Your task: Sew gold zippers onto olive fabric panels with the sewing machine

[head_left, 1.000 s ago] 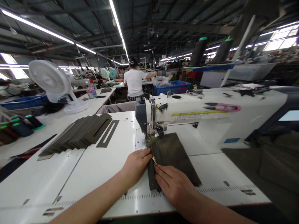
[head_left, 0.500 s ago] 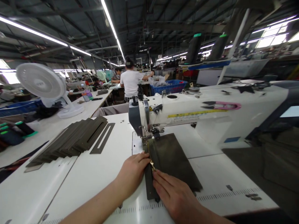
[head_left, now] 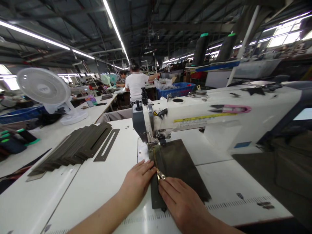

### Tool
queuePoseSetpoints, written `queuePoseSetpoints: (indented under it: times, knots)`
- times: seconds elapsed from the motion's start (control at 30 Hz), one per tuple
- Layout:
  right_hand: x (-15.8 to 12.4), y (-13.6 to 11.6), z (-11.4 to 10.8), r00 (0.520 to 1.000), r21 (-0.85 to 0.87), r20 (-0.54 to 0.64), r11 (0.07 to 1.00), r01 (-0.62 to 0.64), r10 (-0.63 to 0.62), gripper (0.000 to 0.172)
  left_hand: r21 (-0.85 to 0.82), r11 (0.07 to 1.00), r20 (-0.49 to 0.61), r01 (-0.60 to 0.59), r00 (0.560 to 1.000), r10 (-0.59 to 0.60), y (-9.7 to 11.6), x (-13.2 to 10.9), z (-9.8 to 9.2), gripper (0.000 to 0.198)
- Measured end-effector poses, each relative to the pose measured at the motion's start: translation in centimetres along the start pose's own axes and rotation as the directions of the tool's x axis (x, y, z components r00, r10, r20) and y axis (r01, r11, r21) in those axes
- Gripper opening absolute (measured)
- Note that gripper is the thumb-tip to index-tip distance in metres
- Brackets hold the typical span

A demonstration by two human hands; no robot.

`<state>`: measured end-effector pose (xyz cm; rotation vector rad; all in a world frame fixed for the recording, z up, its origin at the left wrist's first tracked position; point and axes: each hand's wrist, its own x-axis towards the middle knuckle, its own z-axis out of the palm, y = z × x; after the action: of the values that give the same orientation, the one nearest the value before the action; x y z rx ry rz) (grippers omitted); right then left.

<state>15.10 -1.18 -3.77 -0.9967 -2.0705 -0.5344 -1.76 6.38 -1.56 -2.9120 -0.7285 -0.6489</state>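
Observation:
A dark olive panel (head_left: 181, 162) lies flat under the sewing machine's (head_left: 152, 143) presser foot. Along its left side runs a narrow strip (head_left: 156, 198) with a brass-toothed zipper (head_left: 154, 155) in it. The metal zipper slider (head_left: 161, 174) sits between my hands, its pull slanting to the lower right. My left hand (head_left: 137, 178) rests on the strip's left edge with fingers stretched out, the tips near the slider. My right hand (head_left: 181, 198) has its fingers together against the panel just below the slider; its thumb is hidden.
Overlapping slotted dark pieces (head_left: 75, 146) lie to the left, with one slotted piece (head_left: 107, 145) beside them. A white fan (head_left: 45, 86) stands farther left. Pink-handled thread snips (head_left: 231, 109) lie on the machine arm. Beyond it are a blue crate (head_left: 175, 92) and a person in white (head_left: 136, 85).
The slider's pull has swung toward the right, and more zipper teeth show between my hands. Both hands stay at nearly the same place on the work.

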Motion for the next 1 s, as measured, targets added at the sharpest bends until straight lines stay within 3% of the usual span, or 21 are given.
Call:
queuePoseSetpoints:
  times: [0.1,0.27,0.57,1.0]
  knots:
    - [-0.4,0.0,0.4,0.999,-0.016,-0.046,1.000,0.023,-0.024,0.040,0.038,0.998,0.019,-0.045,0.999,0.044,0.0,0.0,0.1,0.030]
    - [-0.6,-0.1,0.2,0.999,-0.023,-0.049,1.000,-0.010,0.009,0.038,0.031,0.999,-0.030,-0.013,0.999,0.014,0.5,-0.1,0.5,0.028]
    - [0.1,0.3,0.1,0.996,0.033,0.092,0.999,-0.011,0.008,0.034,0.004,1.000,-0.028,0.014,1.000,-0.014,0.4,0.4,0.4,0.028]
    - [0.9,2.0,0.7,0.993,0.131,0.114,0.990,-0.049,0.034,0.028,0.014,1.000,-0.082,-0.019,0.996,0.020,-1.3,1.6,1.0,0.025]
